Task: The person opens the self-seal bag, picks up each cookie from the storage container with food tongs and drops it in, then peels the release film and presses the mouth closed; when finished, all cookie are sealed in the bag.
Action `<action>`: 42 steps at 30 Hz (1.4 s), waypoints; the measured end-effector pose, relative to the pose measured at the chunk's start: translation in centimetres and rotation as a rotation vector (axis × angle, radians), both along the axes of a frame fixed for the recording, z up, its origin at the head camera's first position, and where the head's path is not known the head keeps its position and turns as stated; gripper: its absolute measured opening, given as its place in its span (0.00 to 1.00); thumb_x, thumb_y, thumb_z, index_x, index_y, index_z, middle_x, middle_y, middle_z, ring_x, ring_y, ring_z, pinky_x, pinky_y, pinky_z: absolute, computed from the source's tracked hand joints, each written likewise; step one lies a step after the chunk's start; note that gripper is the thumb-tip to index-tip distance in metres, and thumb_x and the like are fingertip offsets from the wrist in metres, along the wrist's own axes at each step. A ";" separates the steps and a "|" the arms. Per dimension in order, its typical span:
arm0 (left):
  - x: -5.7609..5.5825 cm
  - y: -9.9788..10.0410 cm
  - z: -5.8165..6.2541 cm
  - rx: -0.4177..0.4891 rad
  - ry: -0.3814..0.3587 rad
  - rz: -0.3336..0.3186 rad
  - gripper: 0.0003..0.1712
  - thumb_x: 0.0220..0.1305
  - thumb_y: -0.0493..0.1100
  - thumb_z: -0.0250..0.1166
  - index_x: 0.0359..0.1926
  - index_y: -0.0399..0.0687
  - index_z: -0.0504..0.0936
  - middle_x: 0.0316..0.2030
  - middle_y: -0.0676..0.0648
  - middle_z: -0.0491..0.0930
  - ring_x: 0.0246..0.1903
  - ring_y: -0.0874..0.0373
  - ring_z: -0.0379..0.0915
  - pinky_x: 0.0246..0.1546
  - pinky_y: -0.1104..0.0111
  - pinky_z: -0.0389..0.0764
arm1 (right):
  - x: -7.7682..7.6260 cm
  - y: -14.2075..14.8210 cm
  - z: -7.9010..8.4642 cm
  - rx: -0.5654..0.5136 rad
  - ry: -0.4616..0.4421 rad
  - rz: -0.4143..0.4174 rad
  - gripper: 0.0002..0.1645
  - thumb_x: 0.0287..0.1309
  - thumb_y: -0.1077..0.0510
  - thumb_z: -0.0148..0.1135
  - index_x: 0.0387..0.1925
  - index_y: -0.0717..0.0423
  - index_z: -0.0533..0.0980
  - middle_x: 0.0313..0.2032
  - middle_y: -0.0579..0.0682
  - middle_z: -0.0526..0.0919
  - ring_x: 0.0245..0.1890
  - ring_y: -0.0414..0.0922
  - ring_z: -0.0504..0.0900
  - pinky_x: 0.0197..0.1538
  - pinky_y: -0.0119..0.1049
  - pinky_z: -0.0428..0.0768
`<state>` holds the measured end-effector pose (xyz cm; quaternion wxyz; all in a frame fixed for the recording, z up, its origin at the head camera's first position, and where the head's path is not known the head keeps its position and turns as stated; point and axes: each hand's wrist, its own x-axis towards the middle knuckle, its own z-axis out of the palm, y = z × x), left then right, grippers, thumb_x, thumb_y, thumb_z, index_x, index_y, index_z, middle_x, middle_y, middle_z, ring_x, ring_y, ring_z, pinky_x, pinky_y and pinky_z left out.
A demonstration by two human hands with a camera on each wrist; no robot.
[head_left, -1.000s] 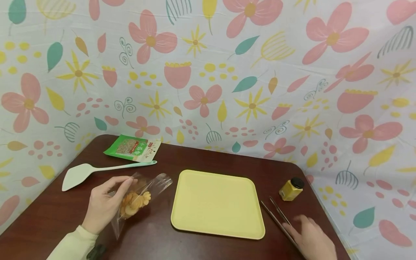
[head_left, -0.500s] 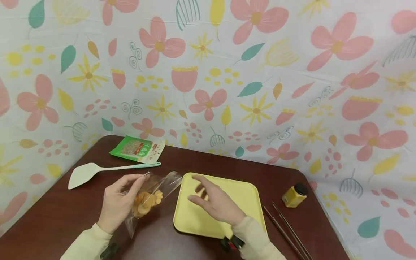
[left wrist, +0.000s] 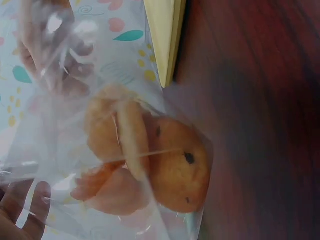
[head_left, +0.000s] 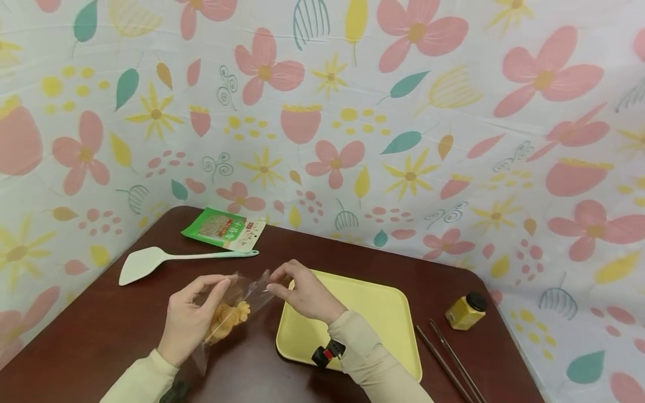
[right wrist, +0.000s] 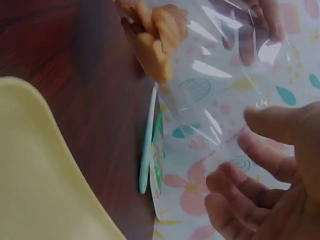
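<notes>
My left hand (head_left: 188,316) pinches the upper edge of a clear plastic bag (right wrist: 210,70) between thumb and fingers. Several golden-brown, cookie-like pieces (left wrist: 177,165) lie inside, one with dark specks. The bag hangs above the table, left of the yellow tray (head_left: 370,313). At the bag's other end is my right hand (head_left: 307,291), reaching over the tray's left side. Its thumb and bent fingers (right wrist: 262,155) are right at the edge of the film, thumb and index tips slightly apart in the right wrist view.
A pale spatula (head_left: 143,266) lies at the left, below a green-and-white packet (head_left: 224,228) at the back. Right of the tray are metal tongs (head_left: 448,358) and a yellow jar (head_left: 464,312) with a black lid. A floral-patterned sheet (head_left: 332,129) hangs behind the dark table (head_left: 242,369).
My right hand has let go of the tongs at the right and crossed over the tray to the bag. My left hand still holds the bag. The view has shifted slightly.
</notes>
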<state>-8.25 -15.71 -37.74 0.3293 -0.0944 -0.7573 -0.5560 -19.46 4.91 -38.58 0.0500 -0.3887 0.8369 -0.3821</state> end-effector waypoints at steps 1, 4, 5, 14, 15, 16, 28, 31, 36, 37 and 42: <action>0.0 0.0 0.0 -0.007 0.002 0.010 0.07 0.60 0.29 0.63 0.39 0.38 0.84 0.36 0.44 0.85 0.29 0.64 0.78 0.19 0.73 0.68 | 0.0 -0.2 0.0 0.012 -0.001 0.010 0.07 0.64 0.49 0.58 0.39 0.46 0.76 0.39 0.43 0.72 0.35 0.41 0.73 0.34 0.30 0.75; -0.1 -0.1 0.0 -0.023 0.013 0.024 0.07 0.59 0.29 0.64 0.39 0.38 0.84 0.35 0.43 0.85 0.27 0.65 0.77 0.18 0.74 0.68 | -0.2 -0.8 -0.1 0.043 0.049 0.020 0.05 0.63 0.51 0.59 0.35 0.46 0.76 0.41 0.43 0.69 0.41 0.41 0.70 0.39 0.31 0.73; 0.0 -0.2 0.0 -0.024 0.019 0.031 0.07 0.58 0.28 0.64 0.38 0.38 0.84 0.34 0.43 0.85 0.27 0.64 0.77 0.19 0.75 0.69 | -0.3 -1.0 0.0 0.043 0.079 0.016 0.04 0.63 0.51 0.59 0.34 0.46 0.77 0.41 0.43 0.69 0.42 0.41 0.68 0.40 0.31 0.73; 0.2 -1.3 -1.1 -0.072 0.188 0.000 0.13 0.54 0.22 0.64 0.39 0.35 0.84 0.35 0.40 0.84 0.34 0.56 0.80 0.35 0.78 0.75 | -1.5 -3.6 3.6 -0.107 0.291 -0.025 0.05 0.60 0.54 0.63 0.36 0.47 0.82 0.32 0.44 0.67 0.28 0.35 0.69 0.30 0.26 0.72; 0.2 -1.5 -1.3 -0.070 0.203 -0.020 0.13 0.54 0.22 0.63 0.40 0.35 0.83 0.36 0.39 0.84 0.36 0.56 0.80 0.37 0.78 0.75 | -1.6 -3.9 4.1 -0.126 0.288 -0.011 0.04 0.60 0.56 0.62 0.36 0.48 0.82 0.32 0.44 0.69 0.28 0.34 0.71 0.30 0.25 0.73; 0.2 -1.6 -1.4 -0.067 0.208 -0.035 0.14 0.55 0.21 0.62 0.41 0.34 0.83 0.37 0.38 0.83 0.38 0.56 0.80 0.40 0.78 0.76 | -1.7 -4.2 4.4 -0.142 0.278 -0.001 0.04 0.60 0.57 0.62 0.36 0.49 0.82 0.33 0.43 0.71 0.29 0.33 0.73 0.31 0.25 0.75; -1.5 -3.6 -4.9 -0.158 -0.100 -0.024 0.33 0.59 0.35 0.66 0.65 0.53 0.67 0.62 0.51 0.69 0.57 0.61 0.65 0.52 0.80 0.65 | -1.4 -5.5 4.4 -0.261 0.236 0.078 0.06 0.62 0.60 0.59 0.40 0.50 0.79 0.39 0.40 0.80 0.35 0.34 0.78 0.37 0.24 0.77; -2.0 -3.4 -6.0 -0.233 -0.086 -0.050 0.40 0.52 0.39 0.72 0.66 0.54 0.66 0.62 0.53 0.68 0.58 0.62 0.64 0.55 0.80 0.63 | -1.4 -5.5 4.0 -0.265 0.227 0.074 0.05 0.63 0.59 0.59 0.40 0.51 0.78 0.39 0.41 0.80 0.34 0.34 0.78 0.36 0.25 0.77; -3.0 -2.7 -6.2 -0.290 -0.031 -0.051 0.37 0.50 0.42 0.74 0.62 0.49 0.71 0.60 0.49 0.70 0.58 0.58 0.66 0.55 0.78 0.65 | -1.5 -5.1 3.5 -0.226 0.193 0.059 0.05 0.64 0.59 0.57 0.40 0.49 0.77 0.40 0.41 0.79 0.36 0.34 0.79 0.36 0.26 0.77; -3.2 -2.7 -6.1 -0.284 -0.031 -0.040 0.34 0.51 0.42 0.73 0.60 0.49 0.72 0.59 0.49 0.71 0.58 0.57 0.67 0.55 0.77 0.67 | -1.5 -5.0 3.4 -0.220 0.171 0.063 0.05 0.64 0.59 0.57 0.40 0.50 0.77 0.40 0.41 0.78 0.36 0.35 0.79 0.35 0.27 0.77; -3.5 -2.6 -5.5 -0.183 -0.138 0.019 0.22 0.57 0.43 0.69 0.54 0.51 0.78 0.47 0.51 0.80 0.48 0.60 0.74 0.42 0.77 0.74 | -1.5 -4.4 3.1 -0.179 0.076 0.095 0.06 0.66 0.57 0.55 0.42 0.49 0.76 0.39 0.40 0.77 0.37 0.36 0.80 0.31 0.29 0.77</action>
